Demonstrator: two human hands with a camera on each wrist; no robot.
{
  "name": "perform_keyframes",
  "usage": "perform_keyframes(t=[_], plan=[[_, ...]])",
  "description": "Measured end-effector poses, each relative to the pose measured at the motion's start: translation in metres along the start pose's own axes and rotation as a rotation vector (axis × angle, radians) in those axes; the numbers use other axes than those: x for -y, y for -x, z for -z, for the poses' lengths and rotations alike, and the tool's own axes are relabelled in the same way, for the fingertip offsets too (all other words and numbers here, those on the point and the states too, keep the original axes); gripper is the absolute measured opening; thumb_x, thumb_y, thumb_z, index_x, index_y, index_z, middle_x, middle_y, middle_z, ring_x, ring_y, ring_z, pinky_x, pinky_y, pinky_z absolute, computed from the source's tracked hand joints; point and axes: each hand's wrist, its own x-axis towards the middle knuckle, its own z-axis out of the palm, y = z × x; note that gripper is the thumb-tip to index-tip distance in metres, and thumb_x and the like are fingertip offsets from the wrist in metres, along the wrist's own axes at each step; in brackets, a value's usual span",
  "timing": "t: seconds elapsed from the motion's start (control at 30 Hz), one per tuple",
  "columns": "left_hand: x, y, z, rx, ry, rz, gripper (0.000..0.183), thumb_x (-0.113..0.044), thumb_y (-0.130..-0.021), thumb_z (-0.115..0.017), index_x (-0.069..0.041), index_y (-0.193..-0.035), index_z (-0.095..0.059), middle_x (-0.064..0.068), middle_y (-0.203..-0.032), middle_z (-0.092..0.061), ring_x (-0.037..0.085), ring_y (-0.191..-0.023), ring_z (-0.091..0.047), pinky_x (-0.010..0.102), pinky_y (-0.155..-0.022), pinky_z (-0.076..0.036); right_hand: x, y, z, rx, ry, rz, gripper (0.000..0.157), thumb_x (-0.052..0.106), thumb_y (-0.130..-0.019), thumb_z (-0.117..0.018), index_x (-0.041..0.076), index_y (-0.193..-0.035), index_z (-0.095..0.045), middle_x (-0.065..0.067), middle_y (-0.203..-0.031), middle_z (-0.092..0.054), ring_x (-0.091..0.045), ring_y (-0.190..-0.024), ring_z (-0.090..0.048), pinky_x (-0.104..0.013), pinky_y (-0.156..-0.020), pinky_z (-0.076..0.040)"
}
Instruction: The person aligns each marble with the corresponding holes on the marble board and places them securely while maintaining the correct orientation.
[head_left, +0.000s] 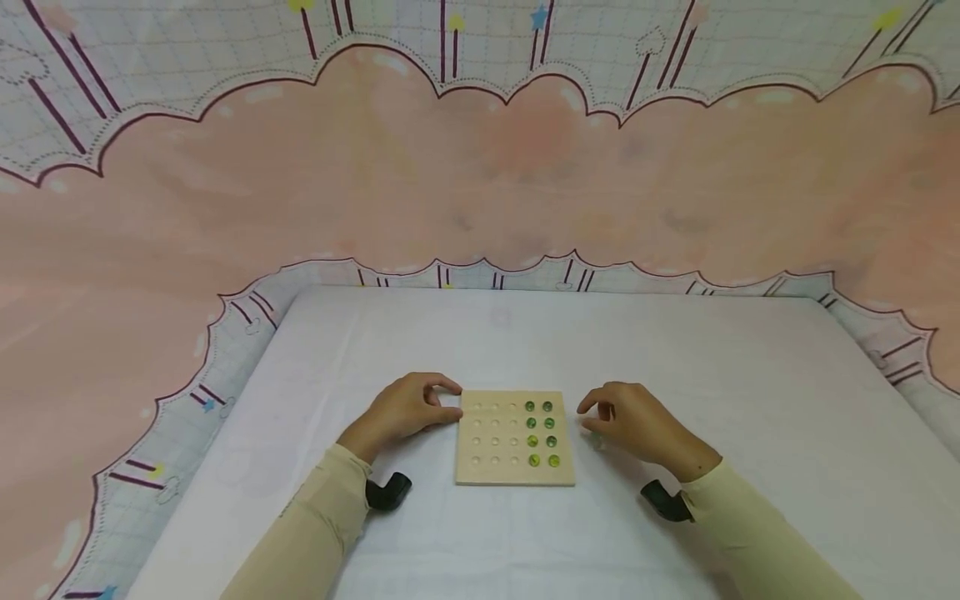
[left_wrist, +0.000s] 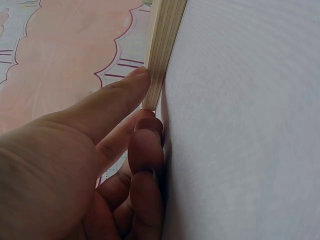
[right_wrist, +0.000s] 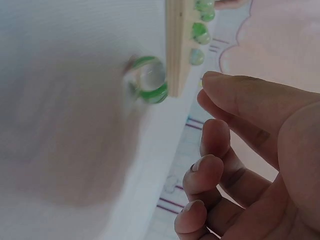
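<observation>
A square wooden board [head_left: 485, 475] with rows of round hollows lies flat on the white table. Green and yellow-green marbles [head_left: 532, 442] fill its two right-hand columns; the three columns to their left hold none. My left hand [head_left: 408, 406] holds the board at its far left corner, thumb and index fingertips against the edge. To the right of the board, my right hand [head_left: 633, 421] hovers with loosely bent fingers and nothing between them. A clear marble with green swirls [right_wrist: 147, 80], blurred, is on the cloth beside the board's right edge, just below that hand.
White cloth covers the table [head_left: 495, 333] around the board. A peach patterned cloth [head_left: 450, 183] hangs behind and along the sides. Each sleeve cuff carries a black wrist piece [head_left: 387, 492] close above the table.
</observation>
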Motion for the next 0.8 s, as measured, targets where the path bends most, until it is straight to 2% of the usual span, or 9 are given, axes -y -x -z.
perform_keyframes(t=[0.33,0.8], plan=[[-0.001,0.000,0.000,0.012,0.021,-0.027,0.034,-0.035,-0.082,-0.083,-0.027,-0.113,-0.073,-0.002,-0.074,-0.060,0.013,-0.061,-0.051,0.027,-0.057,-0.038,-0.015,0.013,0.002,-0.008,-0.006,-0.003,0.010,0.008,-0.087,-0.075,0.014,-0.093,-0.077,0.003,-0.070,-0.054,-0.012,-0.067,-0.047,-0.023,-0.058,-0.040],[-0.001,0.000,0.000,0.013,0.017,-0.030,0.035,-0.035,-0.082,-0.083,-0.027,-0.114,-0.073,-0.002,-0.073,-0.060,0.013,-0.061,-0.051,0.027,-0.057,-0.038,-0.022,0.013,-0.001,0.006,-0.026,0.028,0.013,0.003,-0.086,-0.072,0.013,-0.092,-0.077,0.004,-0.073,-0.055,-0.011,-0.069,-0.047,-0.023,-0.060,-0.040]])
